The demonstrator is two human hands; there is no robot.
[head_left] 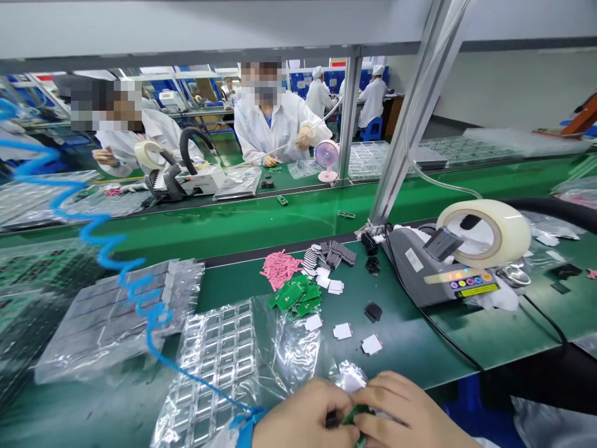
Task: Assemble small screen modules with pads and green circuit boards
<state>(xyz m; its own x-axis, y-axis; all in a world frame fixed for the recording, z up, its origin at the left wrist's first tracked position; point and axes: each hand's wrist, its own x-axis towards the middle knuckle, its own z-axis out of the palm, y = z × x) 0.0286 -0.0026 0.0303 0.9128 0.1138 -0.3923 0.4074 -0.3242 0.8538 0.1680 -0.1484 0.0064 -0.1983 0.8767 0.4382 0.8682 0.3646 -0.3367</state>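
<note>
At the bottom of the head view, my left hand (303,415) and my right hand (408,407) meet with their fingers closed on a small green circuit board (357,415). A black part (332,419) shows at the left fingertips; most of the board is hidden by my fingers. A blue wrist strap (246,428) circles my left wrist. Beyond my hands lie a pile of green boards (298,295), pink strips (280,269), dark striped pieces (333,255) and white square pieces (342,331). Left of my hands is a clear compartment tray (217,354).
A tape dispenser (420,267) with a large tape roll (485,233) stands at the right. The blue coiled cord (135,283) crosses the left side. Bagged trays (125,305) lie there. Behind a metal post (405,118) runs a green conveyor (233,218); co-workers sit beyond it.
</note>
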